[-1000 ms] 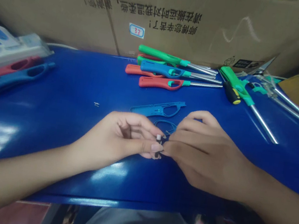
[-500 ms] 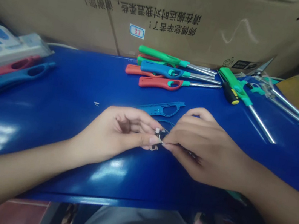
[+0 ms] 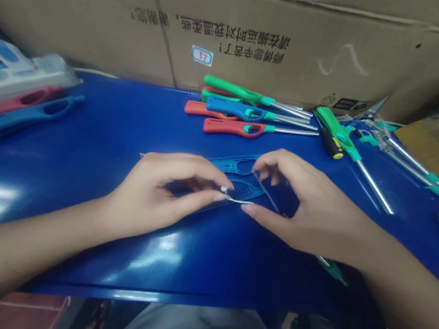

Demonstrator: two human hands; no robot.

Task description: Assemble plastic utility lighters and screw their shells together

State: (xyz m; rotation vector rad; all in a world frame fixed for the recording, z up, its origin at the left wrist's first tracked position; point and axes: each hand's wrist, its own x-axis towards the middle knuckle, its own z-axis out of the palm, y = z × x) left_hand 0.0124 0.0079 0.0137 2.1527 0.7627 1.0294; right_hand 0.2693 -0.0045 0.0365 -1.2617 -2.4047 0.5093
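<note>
My left hand [image 3: 172,184] is closed, pinching a small igniter [image 3: 224,190] with a white tip between thumb and fingers; most of it is hidden. From it a thin pale wire [image 3: 238,201] runs right to the thumb of my right hand [image 3: 305,207]. The thumb and fingers of that hand are spread apart; whether the thumb touches the wire is unclear. A thin line crosses the gap between them. Behind and below my hands lie two blue lighter handle halves [image 3: 230,165], partly covered. A metal lighter tube with a green tip [image 3: 332,269] shows beneath my right hand.
Several gas lighters [image 3: 232,128] lie along a cardboard box [image 3: 101,15] at the back. A black-and-yellow screwdriver [image 3: 333,144] and a green lighter [image 3: 340,131] are at right. A power strip [image 3: 19,77] and loose handle shells [image 3: 29,115] stand left. Small screws [image 3: 142,155] lie by my left hand.
My right hand has opened its pinch beside the igniter, thumb and fingers now apart. The left hand still grips the igniter, slightly further left. The camera view has shifted a little.
</note>
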